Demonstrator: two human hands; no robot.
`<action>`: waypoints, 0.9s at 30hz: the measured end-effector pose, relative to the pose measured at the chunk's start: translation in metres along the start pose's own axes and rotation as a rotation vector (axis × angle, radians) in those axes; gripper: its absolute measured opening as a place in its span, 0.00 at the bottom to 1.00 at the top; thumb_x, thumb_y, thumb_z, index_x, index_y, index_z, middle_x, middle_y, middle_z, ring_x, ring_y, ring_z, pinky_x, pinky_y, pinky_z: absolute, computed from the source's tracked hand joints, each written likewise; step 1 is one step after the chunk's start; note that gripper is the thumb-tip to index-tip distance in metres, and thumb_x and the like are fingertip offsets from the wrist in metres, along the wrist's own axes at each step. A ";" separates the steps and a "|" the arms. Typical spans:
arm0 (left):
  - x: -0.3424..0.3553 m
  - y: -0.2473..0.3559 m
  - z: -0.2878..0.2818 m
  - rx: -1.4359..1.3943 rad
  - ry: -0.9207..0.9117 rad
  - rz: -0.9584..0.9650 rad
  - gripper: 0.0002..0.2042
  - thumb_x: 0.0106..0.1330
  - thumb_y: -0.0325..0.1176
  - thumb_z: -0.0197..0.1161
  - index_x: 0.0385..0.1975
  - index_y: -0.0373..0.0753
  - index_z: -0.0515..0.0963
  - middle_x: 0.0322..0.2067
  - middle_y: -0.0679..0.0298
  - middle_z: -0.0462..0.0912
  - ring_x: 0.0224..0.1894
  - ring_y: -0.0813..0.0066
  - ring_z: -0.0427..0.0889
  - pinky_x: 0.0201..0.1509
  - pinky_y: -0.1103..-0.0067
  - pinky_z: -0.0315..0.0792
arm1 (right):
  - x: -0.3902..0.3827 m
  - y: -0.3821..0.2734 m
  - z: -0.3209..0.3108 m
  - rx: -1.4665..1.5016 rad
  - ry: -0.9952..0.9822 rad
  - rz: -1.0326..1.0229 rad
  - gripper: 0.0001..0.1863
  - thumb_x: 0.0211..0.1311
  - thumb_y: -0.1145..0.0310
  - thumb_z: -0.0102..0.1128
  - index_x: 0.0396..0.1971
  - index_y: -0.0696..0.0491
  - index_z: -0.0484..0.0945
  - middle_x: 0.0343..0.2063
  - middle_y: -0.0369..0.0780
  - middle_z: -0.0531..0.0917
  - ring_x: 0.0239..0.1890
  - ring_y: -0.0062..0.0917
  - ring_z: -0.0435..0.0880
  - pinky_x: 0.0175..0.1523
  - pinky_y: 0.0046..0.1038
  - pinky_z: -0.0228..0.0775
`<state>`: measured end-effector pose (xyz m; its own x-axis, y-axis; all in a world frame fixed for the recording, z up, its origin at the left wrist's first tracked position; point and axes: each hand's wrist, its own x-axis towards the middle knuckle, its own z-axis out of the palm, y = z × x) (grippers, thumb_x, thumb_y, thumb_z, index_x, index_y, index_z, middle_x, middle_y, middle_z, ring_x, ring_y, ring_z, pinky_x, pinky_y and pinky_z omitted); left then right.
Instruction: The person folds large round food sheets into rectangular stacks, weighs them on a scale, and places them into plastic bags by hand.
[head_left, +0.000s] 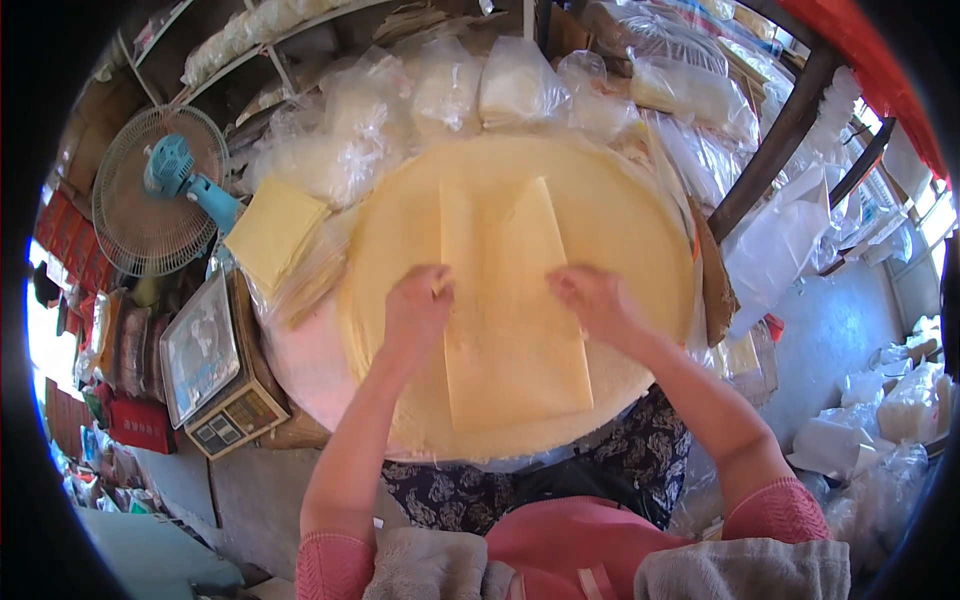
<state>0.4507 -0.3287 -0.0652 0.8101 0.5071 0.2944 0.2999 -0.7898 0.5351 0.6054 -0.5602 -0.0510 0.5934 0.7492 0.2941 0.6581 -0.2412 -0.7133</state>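
A broad round stack of thin pale-yellow flatbread sheets [645,260] lies in front of me. On top is one sheet with its sides folded inward into a long rectangle, the folded flatbread sheet [515,350]. At its left edge my left hand [418,305] is closed, fingertips pinched together at the fold. My right hand [597,305] is closed at the right edge, its fingers curled over the upper part of that fold. Both hands sit roughly level with each other, and the exact grip of the fingertips is slightly blurred.
Left of the stack lie folded yellow sheets [275,235], a blue-and-white fan [165,185] and a weighing scale [225,370]. Plastic bags of pale sheets [515,85] line the far edge. A dark post [780,140] slants at the right; more bags [905,405] lie beyond.
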 end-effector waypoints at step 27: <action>0.023 0.021 0.026 -0.279 -0.029 0.256 0.28 0.58 0.23 0.55 0.63 0.37 0.66 0.65 0.54 0.65 0.70 0.57 0.59 0.72 0.65 0.54 | 0.058 0.031 0.008 -0.412 -0.113 -0.249 0.32 0.49 0.82 0.51 0.59 0.55 0.70 0.65 0.44 0.66 0.68 0.37 0.61 0.72 0.40 0.48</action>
<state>0.4886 -0.3427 -0.0672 0.8559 0.2923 0.4267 -0.0601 -0.7632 0.6433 0.6568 -0.5198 -0.0610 0.3557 0.8719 0.3364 0.9157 -0.2532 -0.3121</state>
